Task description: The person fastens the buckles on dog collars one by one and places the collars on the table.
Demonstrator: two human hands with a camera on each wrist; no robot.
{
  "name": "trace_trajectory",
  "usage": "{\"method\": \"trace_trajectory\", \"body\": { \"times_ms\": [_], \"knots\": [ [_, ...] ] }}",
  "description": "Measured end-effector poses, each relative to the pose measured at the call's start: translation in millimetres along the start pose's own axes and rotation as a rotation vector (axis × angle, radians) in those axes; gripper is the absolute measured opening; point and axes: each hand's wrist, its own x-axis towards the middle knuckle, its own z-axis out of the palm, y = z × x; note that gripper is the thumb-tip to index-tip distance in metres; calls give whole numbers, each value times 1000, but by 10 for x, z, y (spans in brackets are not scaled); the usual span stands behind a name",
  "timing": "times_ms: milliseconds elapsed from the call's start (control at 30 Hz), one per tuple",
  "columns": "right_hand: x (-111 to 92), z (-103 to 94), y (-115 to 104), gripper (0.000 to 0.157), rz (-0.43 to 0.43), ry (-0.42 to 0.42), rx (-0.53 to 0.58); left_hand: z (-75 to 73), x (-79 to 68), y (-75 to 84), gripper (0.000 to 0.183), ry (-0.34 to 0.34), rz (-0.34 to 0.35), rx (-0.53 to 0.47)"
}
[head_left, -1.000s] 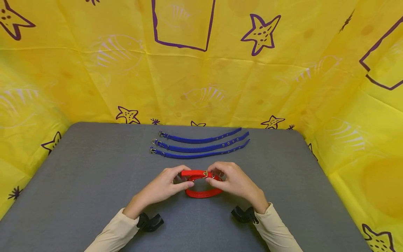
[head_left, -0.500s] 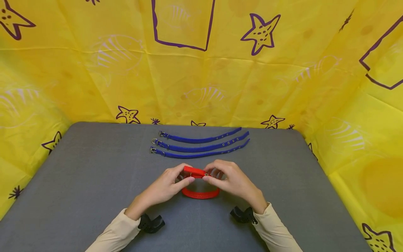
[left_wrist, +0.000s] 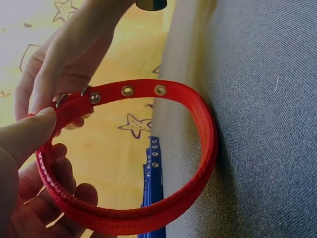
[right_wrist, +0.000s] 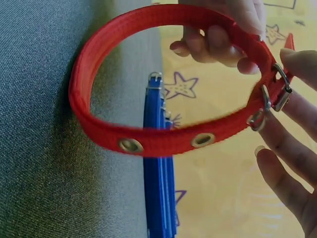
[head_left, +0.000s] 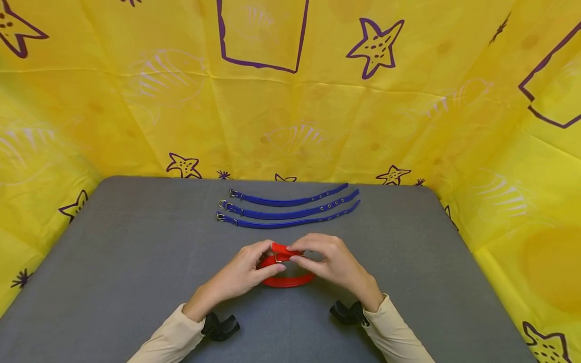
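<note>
A red collar (head_left: pixel 288 282) is bent into a ring, its metal buckle (right_wrist: pixel 283 87) at the far side with the strap end through it. My left hand (head_left: pixel 240 269) holds the ring's left side between thumb and fingers, clearly shown in the left wrist view. My right hand (head_left: pixel 336 259) pinches the strap end (head_left: pixel 282 248) by the buckle with thumb and index finger; its other fingers are spread in the right wrist view. Silvery eyelets (left_wrist: pixel 127 90) line the strap. The ring's lower edge (left_wrist: pixel 214 134) is close by the grey tabletop.
Beyond the hands, three blue collars (head_left: pixel 268 214) lie stretched side by side on the grey table (head_left: pixel 150 242), buckles to the left. A yellow patterned cloth (head_left: pixel 281 111) hangs behind and at both sides. Black wrist mounts (head_left: pixel 220 326) sit under both forearms.
The right fingers have shifted left onto the strap end. The buckle part has turned within the hands, and the left hand has slid slightly down the ring's side.
</note>
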Motion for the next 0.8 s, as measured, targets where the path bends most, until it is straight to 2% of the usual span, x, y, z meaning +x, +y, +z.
{"method": "trace_trajectory", "body": {
  "times_ms": [167,333,467,667,800],
  "knots": [
    [4,3,-5,21,-9,1,-1,-5,-13,36,12,39,-29,12],
    [-2,13,0,20,14,-13,30,-18,-25,96,17,12,-93,-49],
    [-8,11,-7,19,25,-20,39,-17,-23,114,17,8,-112,-62],
    [-10,5,-24,21,41,-33,64,-15,-23,91,17,87,-91,-50],
    [-2,3,-19,24,18,-17,84,-12,-21,101,18,130,-68,-66]
  ]
}}
